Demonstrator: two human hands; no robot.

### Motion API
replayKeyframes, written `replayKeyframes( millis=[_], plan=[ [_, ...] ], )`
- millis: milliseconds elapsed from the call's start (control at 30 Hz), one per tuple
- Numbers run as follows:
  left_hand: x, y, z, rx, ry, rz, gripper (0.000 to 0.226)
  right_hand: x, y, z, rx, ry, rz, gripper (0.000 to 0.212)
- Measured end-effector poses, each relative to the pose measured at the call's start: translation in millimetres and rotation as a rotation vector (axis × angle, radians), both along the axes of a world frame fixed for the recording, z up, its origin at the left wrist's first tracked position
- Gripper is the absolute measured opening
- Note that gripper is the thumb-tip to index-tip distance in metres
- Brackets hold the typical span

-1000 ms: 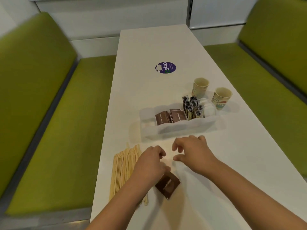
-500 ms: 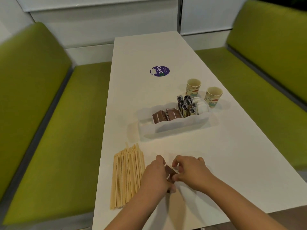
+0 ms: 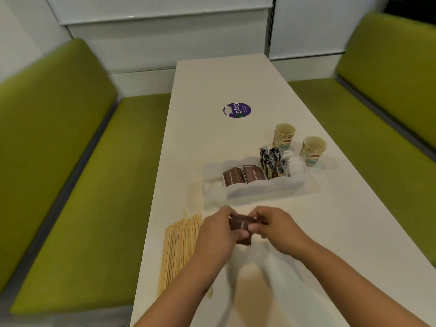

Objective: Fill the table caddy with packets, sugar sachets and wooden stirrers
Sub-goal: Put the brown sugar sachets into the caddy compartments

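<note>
Both hands, left (image 3: 215, 234) and right (image 3: 274, 228), pinch a small stack of brown packets (image 3: 241, 226) over the worktop (image 3: 354, 232). Caddy (image 3: 254, 185) sits at 12 o'clock, stirrers (image 3: 179, 244) at 9.

Even, bright overhead light on my white desk (image 3: 236, 79), soft double shadows lay under my forearms, faint glare streaked the wall panels (image 3: 165, 17), green benches (image 3: 59, 161) bowed and smeared at the edges.

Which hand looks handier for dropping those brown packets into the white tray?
Probably the right hand. Both hands grip the brown packets, but the caddy lies ahead and to the right, and the left hand sits beside the wooden stirrers.
</note>
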State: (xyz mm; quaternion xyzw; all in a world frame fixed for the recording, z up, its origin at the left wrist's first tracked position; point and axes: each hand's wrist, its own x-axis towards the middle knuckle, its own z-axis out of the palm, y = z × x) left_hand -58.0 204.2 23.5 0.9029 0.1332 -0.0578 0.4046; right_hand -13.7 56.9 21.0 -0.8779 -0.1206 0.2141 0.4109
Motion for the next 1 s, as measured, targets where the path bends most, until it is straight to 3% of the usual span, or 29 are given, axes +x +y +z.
replayKeyframes(
  millis=[200, 300, 433, 567, 767, 1000],
  plan=[
    [56, 5, 28, 0.023, -0.135, 0.088, 0.022, 63, 16, 33, 0.029, -0.183, -0.02, 0.016],
    [85, 11, 32, 0.133, -0.173, 0.088, 0.026, 93, 25, 43, -0.017, -0.273, -0.022, 0.018],
    [108, 18, 28, 0.288, -0.13, 0.081, 0.042, 119, 38, 44, -0.154, -0.342, -0.001, 0.019],
    [116, 19, 18, 0.406, -0.076, 0.079, 0.042, 132, 45, 36, -0.287, -0.368, 0.071, 0.02],
    [118, 17, 13, 0.431, -0.049, 0.107, 0.043, 135, 55, 23, -0.398, -0.439, 0.149, 0.021],
    [116, 19, 8, 0.385, -0.071, 0.153, 0.043, 133, 61, 11, -0.499, -0.68, 0.233, 0.023]
  ],
)
